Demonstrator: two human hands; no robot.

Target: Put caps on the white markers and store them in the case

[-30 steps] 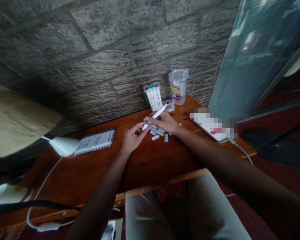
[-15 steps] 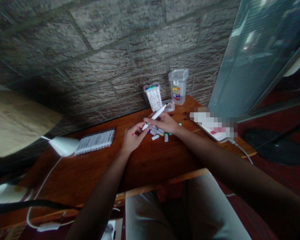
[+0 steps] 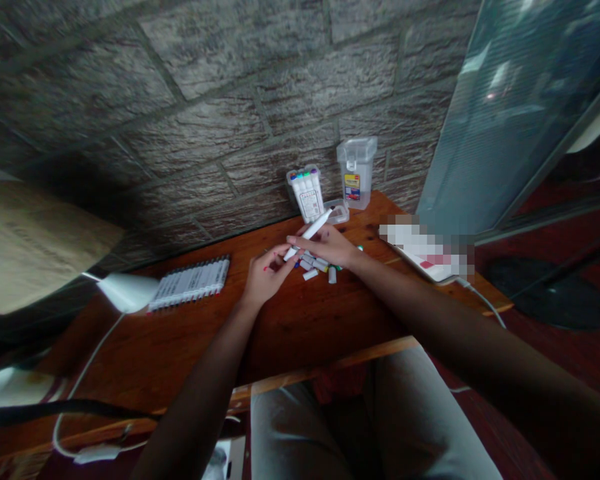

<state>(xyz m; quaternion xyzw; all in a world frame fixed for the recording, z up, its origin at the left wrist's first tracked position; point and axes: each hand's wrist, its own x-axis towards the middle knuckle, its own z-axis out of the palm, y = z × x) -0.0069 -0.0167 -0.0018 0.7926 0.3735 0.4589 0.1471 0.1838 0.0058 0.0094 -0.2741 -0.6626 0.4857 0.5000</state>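
Observation:
A white marker (image 3: 318,225) slants up to the right between my two hands, its dark tip at the upper end. My right hand (image 3: 336,247) is closed round its middle, thumb laid across the barrel. At the lower end, my left hand (image 3: 266,275) pinches the marker; some of its fingertips are hidden. Small red and purple marks show on my hands. Below my right hand lie several loose caps (image 3: 310,274), grey-white with some coloured ends, partly covered by that hand.
To the left, a row of markers (image 3: 190,283) lies beside a white lamp base (image 3: 129,292). Against the stone wall stand a case of markers (image 3: 309,204) and a clear plastic box (image 3: 363,164); a clear lid (image 3: 341,215) lies between. A partly blurred white device (image 3: 437,272) with a cable sits right.

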